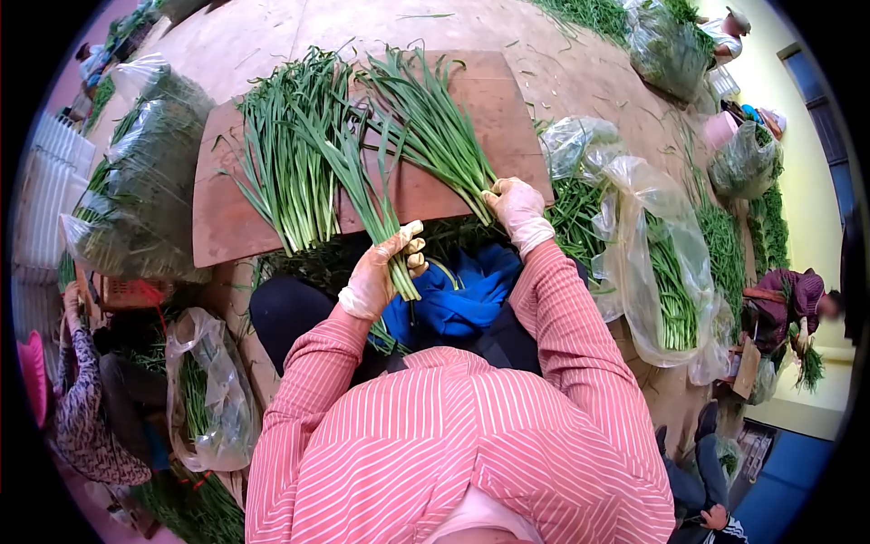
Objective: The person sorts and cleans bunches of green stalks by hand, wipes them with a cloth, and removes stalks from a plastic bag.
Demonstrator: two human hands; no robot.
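My left hand (384, 268), in a pale glove, is closed around a small bunch of garlic chives (362, 186). Their stem ends stick out below the fist, and the leaves reach up over the board. My right hand (519, 213), gloved too, grips the pale stem ends of the right-hand bunch of chives (430, 122), which lies slanted on the brown wooden board (227, 213). A larger pile of chives (294, 145) lies on the board's left side, stems toward me. Blue cloth (476, 290) rests in my lap beneath the hands.
Clear plastic bags of greens stand at left (149, 172) and right (666, 272). A smaller bag (208, 390) is at lower left. Other people sit near the left edge (86, 408) and right edge (797, 304). Loose leaves lie on the floor (362, 23).
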